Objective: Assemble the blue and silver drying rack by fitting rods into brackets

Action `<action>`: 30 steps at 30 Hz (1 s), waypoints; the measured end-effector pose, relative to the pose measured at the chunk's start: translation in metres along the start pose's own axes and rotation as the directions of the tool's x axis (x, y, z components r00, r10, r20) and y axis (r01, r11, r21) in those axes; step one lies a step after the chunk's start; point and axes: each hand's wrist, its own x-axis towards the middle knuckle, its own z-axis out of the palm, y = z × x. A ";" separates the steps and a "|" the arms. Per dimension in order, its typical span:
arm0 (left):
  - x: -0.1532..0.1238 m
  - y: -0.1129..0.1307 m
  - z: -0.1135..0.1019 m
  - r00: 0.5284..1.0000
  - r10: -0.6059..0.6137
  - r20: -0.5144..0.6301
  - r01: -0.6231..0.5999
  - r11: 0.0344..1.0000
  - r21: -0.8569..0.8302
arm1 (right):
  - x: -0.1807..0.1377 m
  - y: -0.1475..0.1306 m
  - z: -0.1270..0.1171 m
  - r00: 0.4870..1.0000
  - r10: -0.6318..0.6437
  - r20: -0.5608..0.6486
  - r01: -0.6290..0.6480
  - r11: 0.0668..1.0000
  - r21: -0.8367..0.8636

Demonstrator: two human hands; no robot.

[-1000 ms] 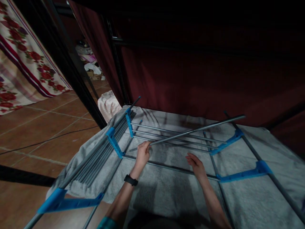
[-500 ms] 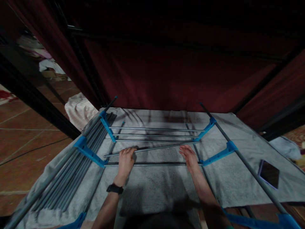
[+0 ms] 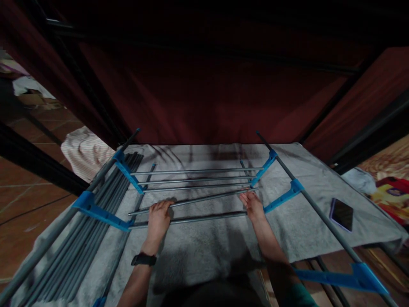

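My left hand (image 3: 159, 220), with a dark band on its wrist, is closed over the left part of a loose grey metal rod (image 3: 204, 199). At the rod's right end, my right hand (image 3: 254, 207) has its fingers and thumb on it. The rod slants, its right end farther away than its left. Nearer me, another rod (image 3: 204, 219) spans two blue plastic brackets, the left bracket (image 3: 100, 213) and the right bracket (image 3: 283, 197). Beyond my hands, several crossbars (image 3: 198, 172) join the far blue brackets (image 3: 128, 172) of the rack frame.
Several loose rods (image 3: 86, 238) lie in a bundle at left on the grey cloth (image 3: 198, 251). A phone (image 3: 341, 214) rests on the cloth at right. A dark red curtain (image 3: 204, 102) hangs behind. Striped fabric (image 3: 84, 153) is on the tiled floor at left.
The view has shifted right. My right hand has come up onto the loose rod's right end, its fingers closing there. My left hand stays on the rod.
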 end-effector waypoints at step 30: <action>-0.006 -0.017 -0.005 0.809 -0.419 -0.412 0.370 0.908 -0.197 | 0.006 0.006 -0.004 0.995 0.031 -0.090 -0.023 0.996 0.083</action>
